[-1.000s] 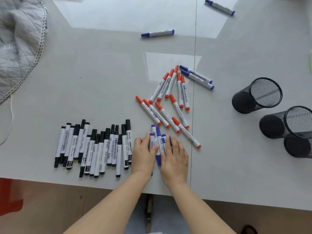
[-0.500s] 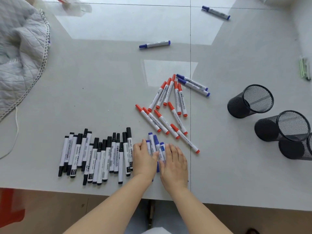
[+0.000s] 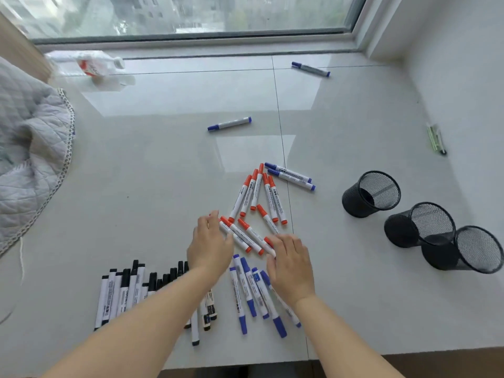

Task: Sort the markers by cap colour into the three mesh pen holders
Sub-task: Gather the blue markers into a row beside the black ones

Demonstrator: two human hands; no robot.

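Both hands lie flat and open, gripping nothing: the left hand (image 3: 210,245) and right hand (image 3: 290,264) bracket the near red markers (image 3: 244,236), whose long axes run diagonally from upper left to lower right, equally close to either hand. Count: about nine red, eight blue (image 3: 253,291) including three strays, black (image 3: 125,290) uncountable under the forearm. Three holders (image 3: 371,193) stand empty, well apart to the right.

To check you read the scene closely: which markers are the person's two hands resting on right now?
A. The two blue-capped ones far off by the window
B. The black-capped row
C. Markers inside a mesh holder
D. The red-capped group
D: the left hand and right hand flank the red-capped markers lying on the table.
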